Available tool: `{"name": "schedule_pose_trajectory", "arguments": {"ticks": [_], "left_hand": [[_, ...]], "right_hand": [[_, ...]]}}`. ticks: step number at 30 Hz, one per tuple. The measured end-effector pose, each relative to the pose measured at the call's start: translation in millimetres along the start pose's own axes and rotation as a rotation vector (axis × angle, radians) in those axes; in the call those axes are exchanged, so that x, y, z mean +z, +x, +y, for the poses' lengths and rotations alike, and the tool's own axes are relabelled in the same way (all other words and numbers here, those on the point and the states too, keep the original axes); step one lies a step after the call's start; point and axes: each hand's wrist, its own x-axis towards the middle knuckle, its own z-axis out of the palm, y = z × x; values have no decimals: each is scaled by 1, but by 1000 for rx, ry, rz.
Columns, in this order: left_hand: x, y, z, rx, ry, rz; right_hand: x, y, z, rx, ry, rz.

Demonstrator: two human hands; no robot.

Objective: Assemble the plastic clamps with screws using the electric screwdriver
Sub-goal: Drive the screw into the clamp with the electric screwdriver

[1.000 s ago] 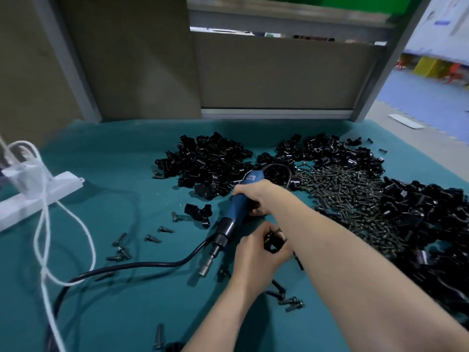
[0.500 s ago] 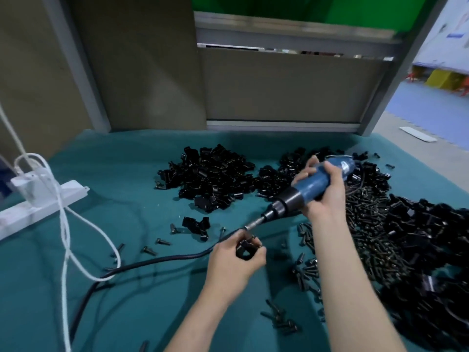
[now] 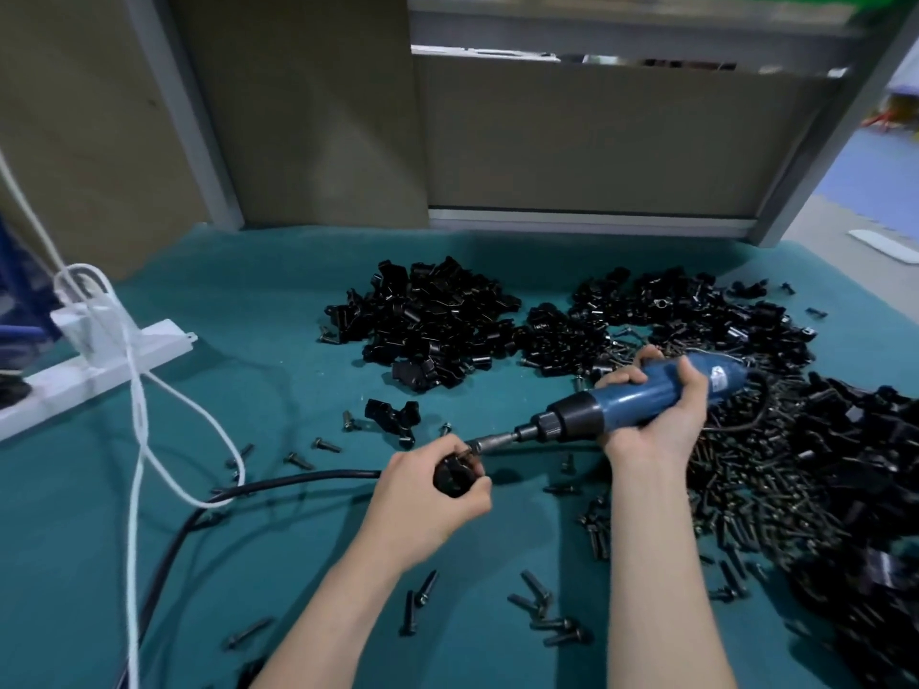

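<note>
The teal table (image 3: 278, 579) fills most of what I see, with tan partition panels (image 3: 318, 106) standing along its far edge. To my right a big heap of black plastic clamps (image 3: 875, 469) runs down the edge of the table, and a second heap (image 3: 432, 320) sits farther out, near the middle. Between them spreads a pile of dark screws (image 3: 746, 489), just beside my right forearm.

At the far left a white power strip (image 3: 114, 360) lies on the table with a plug in it. A white cord (image 3: 137, 440) drops across it and loops over a black cable (image 3: 298, 477), which runs along the table and goes out of sight behind my left hand.

I grip the electric screwdriver (image 3: 641, 397) with my right hand (image 3: 656, 430), fingers and thumb wrapped round its blue body. It slants down from right to left, held above the table, and its metal bit meets the clamp at the tip.

My left hand (image 3: 422, 504) grasps that one black clamp (image 3: 450, 478), fingers curled round it, just above the table (my fingers cover most of it, so I cannot tell how far any screw sits in it).

A couple of stray clamps (image 3: 393, 415) lie apart from the heaps, just beyond my left hand. Loose screws (image 3: 542, 609) are scattered singly and in small clusters near my forearms and over toward the white cord.
</note>
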Motion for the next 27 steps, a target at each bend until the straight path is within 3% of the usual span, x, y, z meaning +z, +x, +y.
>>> {"name": "schedule_pose_trajectory", "arguments": {"ticks": [18, 27], "left_hand": [[-2, -5, 5, 12, -98, -1], [-7, -4, 6, 4, -34, -94]], "right_hand": [[-2, 0, 0, -31, -5, -45], [-3, 2, 4, 5, 23, -61]]}}
